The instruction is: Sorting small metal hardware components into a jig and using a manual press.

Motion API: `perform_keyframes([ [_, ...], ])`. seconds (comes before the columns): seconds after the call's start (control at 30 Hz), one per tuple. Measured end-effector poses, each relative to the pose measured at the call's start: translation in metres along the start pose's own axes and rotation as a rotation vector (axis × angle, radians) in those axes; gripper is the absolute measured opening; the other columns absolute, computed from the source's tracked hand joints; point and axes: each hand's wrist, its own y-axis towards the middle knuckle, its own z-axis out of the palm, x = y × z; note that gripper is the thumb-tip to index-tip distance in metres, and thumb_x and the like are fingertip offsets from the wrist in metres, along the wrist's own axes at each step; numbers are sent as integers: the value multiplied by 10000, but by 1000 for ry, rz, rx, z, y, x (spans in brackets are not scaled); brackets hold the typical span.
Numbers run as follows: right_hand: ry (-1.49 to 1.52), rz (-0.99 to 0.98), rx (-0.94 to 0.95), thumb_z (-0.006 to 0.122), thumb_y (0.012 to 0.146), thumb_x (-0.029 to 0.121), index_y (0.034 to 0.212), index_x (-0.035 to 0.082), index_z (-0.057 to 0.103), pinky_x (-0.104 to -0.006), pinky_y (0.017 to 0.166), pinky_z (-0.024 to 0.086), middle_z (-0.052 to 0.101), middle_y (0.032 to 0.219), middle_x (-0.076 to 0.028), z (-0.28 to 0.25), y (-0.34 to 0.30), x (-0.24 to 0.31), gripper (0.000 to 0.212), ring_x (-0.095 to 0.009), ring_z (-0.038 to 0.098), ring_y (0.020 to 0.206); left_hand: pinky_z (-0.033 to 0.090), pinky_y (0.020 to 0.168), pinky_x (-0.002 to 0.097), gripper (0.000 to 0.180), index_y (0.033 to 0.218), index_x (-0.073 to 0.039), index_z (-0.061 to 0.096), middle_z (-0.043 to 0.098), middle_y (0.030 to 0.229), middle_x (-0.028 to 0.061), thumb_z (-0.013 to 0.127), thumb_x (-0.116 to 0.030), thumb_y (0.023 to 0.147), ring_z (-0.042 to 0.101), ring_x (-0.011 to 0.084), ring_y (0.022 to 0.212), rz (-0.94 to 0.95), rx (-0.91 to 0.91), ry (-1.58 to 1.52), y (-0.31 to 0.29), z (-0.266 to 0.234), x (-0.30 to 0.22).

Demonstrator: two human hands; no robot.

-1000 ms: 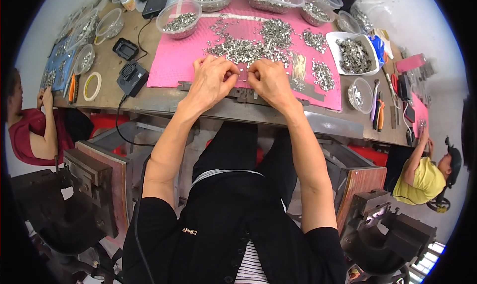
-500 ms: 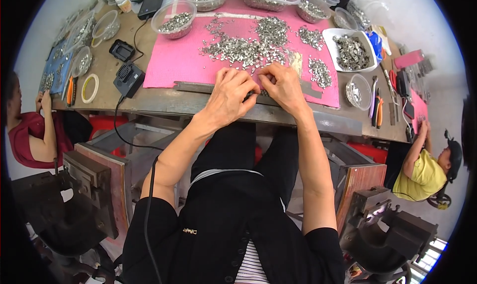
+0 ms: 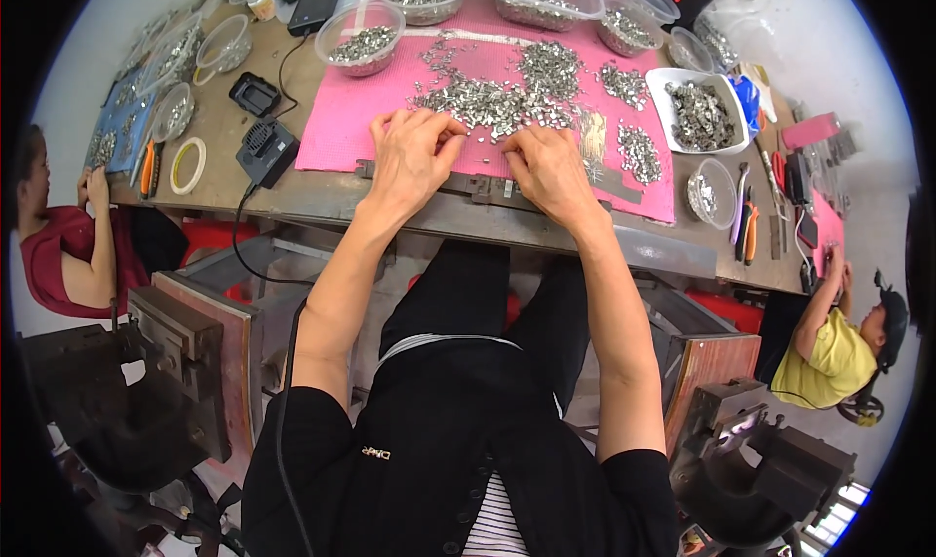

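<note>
A loose pile of small silvery metal pieces [image 3: 497, 107] lies on the pink mat [image 3: 327, 118] ahead of my hands. My left hand [image 3: 411, 159] is at the pile's near left side, its thumb and forefinger drawn together; whatever is between them is too small to make out. Lower right of the pile, my right hand [image 3: 551, 172] is curled with its fingertips pinched, their contents hidden. Along the mat's near edge runs a narrow dark metal bar [image 3: 468, 185], partly covered by both hands. A small shiny piece shows on it beside my right hand.
Clear tubs of metal pieces [image 3: 361, 45] line the back. A white tray [image 3: 655, 104] holds more at the right, near a round tub [image 3: 712, 194] and orange-handled pliers [image 3: 751, 230]. A black charger [image 3: 268, 151] and tape roll [image 3: 188, 165] lie left. Co-workers sit at both sides.
My left hand has moved left and slightly forward, away from my right hand, uncovering part of the metal bar. My right hand stays near the bar, slightly lower. The whole view has shifted a little.
</note>
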Motion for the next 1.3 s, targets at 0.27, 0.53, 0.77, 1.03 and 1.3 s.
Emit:
perform_keyframes([
  [0.27,153,52,-61,702,864,38,941,52,642,-390,808,415,619,845,-76,-20,-26,12,98,-268,603,809,323,1007,490,136,910,-124,741,651,813,23,776,-239,846,581,244,894,18,38,55,10,9,3],
  [0.53,102,25,-136,721,825,11,940,53,630,-396,813,413,606,919,-70,-17,-50,21,153,-270,580,871,325,983,429,87,936,-125,733,657,844,-8,727,-197,887,579,199,868,1,92,36,7,4,7],
  [0.77,112,-7,-151,728,825,4,937,56,673,-386,793,425,630,900,-65,-18,-44,18,136,-260,599,847,321,998,439,97,958,-123,733,667,856,-8,711,-196,898,594,196,883,-34,74,-1,3,-6,10],
  [1.03,34,24,-165,738,854,105,909,73,693,-407,802,412,598,860,-76,23,15,17,78,-262,610,867,318,1003,534,90,917,-115,723,631,847,31,746,-170,849,584,246,921,-3,37,45,3,4,8],
  [1.3,-95,59,-106,730,856,143,888,65,689,-405,812,406,606,859,-82,31,20,17,94,-267,623,886,317,1011,558,73,919,-155,742,600,822,31,746,-177,850,577,256,910,22,80,63,7,0,7],
])
